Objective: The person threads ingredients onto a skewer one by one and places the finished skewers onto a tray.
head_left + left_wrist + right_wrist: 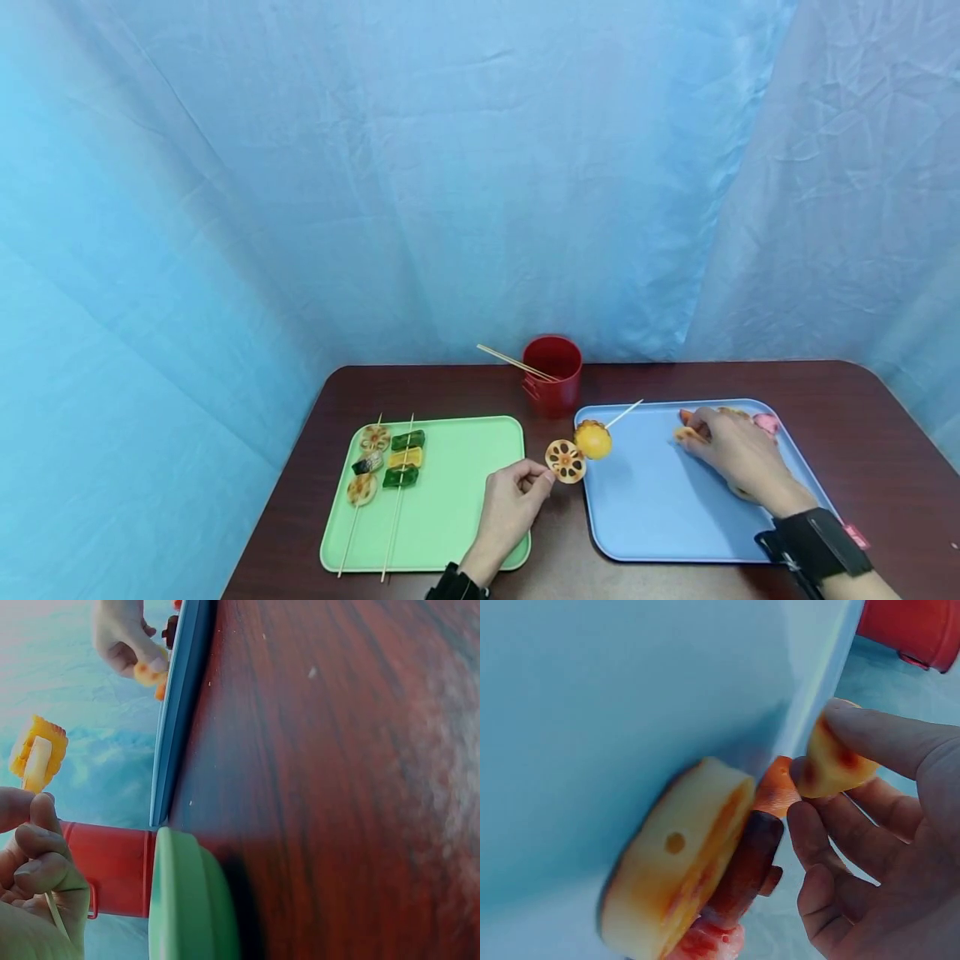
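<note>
My left hand (510, 508) grips a thin skewer (624, 413) that carries a lotus root slice (565, 472) and a yellow corn piece (592, 440). The fingertips are right at the slice, in the gap between the two trays. Over the back of the blue tray (637, 517), my right hand (738, 458) pinches a small yellow food piece (836, 761) with browned spots between thumb and fingers. Beside it in the right wrist view are an orange piece (778, 787), a brown sausage-like piece (742, 877), a pale browned slab (675, 877) with a hole and a pink-red piece (709, 941).
On the left, a green tray (465, 467) bears two loaded skewers: one with browned round slices (362, 490) and a dark piece, one with green pieces (401, 477) around a yellow one. A red mug (551, 400) with bare skewers (510, 360) stands behind the trays.
</note>
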The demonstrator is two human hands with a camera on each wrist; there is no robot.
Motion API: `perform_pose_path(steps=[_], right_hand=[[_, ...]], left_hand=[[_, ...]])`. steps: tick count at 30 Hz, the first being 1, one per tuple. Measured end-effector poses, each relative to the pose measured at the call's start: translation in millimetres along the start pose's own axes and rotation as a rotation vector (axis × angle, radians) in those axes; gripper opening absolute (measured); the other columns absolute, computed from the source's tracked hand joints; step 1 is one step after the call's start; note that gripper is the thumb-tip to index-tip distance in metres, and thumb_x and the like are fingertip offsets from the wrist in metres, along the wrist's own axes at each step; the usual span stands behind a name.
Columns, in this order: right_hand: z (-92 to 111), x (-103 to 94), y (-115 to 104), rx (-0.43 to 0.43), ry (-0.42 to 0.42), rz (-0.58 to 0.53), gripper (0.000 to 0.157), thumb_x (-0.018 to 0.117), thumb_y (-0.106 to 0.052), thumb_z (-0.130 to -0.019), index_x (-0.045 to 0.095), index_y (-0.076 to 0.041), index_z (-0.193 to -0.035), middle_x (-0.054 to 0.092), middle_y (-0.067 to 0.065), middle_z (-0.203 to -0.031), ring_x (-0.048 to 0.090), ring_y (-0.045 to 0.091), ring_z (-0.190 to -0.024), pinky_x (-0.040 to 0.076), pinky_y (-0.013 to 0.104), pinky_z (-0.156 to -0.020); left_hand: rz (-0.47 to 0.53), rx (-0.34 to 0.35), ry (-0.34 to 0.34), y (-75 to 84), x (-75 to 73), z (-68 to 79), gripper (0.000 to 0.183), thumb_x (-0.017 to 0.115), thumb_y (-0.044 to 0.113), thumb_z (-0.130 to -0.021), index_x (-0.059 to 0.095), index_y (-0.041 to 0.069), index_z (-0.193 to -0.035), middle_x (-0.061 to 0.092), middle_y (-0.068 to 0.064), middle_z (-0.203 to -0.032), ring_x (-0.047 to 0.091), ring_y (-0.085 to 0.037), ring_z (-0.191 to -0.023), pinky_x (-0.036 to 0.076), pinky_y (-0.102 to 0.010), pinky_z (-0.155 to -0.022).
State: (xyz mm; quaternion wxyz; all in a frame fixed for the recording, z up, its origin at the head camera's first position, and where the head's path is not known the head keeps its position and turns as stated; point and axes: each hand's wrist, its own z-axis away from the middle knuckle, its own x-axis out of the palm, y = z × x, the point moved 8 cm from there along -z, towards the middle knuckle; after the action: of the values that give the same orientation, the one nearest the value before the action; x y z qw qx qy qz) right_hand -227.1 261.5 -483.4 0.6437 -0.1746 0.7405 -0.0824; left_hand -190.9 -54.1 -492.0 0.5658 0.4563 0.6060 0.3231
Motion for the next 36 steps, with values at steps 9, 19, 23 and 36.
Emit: perform_pose_path(steps=[9, 19, 23, 36], right_hand=[[3, -16.9, -7, 0.021, 0.053, -0.102, 0.034, 0.072, -0.02, -0.083, 0.068, 0.002, -0.109, 0.065, 0.007, -0.086, 0.049, 0.017, -0.067, 0.04, 0.033, -0.057], [9, -24.7, -8, 0.1, 0.072, -0.206, 0.057, 0.062, -0.044, -0.09, 0.064, 0.005, -0.117, 0.068, 0.012, -0.093, 0.056, 0.019, -0.072, 0.044, 0.034, -0.059], [11, -25.0, -10, 0.116, 0.074, -0.304, 0.066, 0.057, -0.051, -0.091, 0.062, 0.008, -0.121, 0.068, 0.02, -0.103, 0.065, 0.03, -0.086, 0.053, 0.041, -0.068], [6, -9.0, -14, 0.252, -0.022, -0.658, 0.07, 0.052, -0.054, -0.092, 0.055, 0.003, -0.132, 0.071, 0.014, -0.104, 0.066, 0.008, -0.088, 0.053, 0.032, -0.074]], left_hand=[[0.016, 0.006, 0.004, -1.7, -0.6, -0.4, 0.017, 0.068, 0.021, -0.087, 0.074, 0.007, -0.081, 0.057, 0.01, -0.06, 0.048, -0.002, -0.05, 0.038, -0.017, -0.045], [0.013, -0.01, -0.01, -1.4, 0.2, 0.1, 0.019, 0.067, 0.023, -0.087, 0.074, 0.007, -0.083, 0.057, 0.011, -0.06, 0.048, -0.002, -0.049, 0.038, -0.017, -0.045], [0.008, -0.016, -0.012, -0.9, 0.6, 0.5, 0.019, 0.067, 0.024, -0.087, 0.074, 0.007, -0.083, 0.057, 0.011, -0.061, 0.049, -0.002, -0.05, 0.039, -0.017, -0.045], [0.041, -0.029, -0.041, -2.0, 4.0, 0.7, 0.016, 0.068, 0.022, -0.087, 0.074, 0.008, -0.083, 0.058, 0.008, -0.062, 0.05, -0.003, -0.052, 0.042, -0.018, -0.047]])
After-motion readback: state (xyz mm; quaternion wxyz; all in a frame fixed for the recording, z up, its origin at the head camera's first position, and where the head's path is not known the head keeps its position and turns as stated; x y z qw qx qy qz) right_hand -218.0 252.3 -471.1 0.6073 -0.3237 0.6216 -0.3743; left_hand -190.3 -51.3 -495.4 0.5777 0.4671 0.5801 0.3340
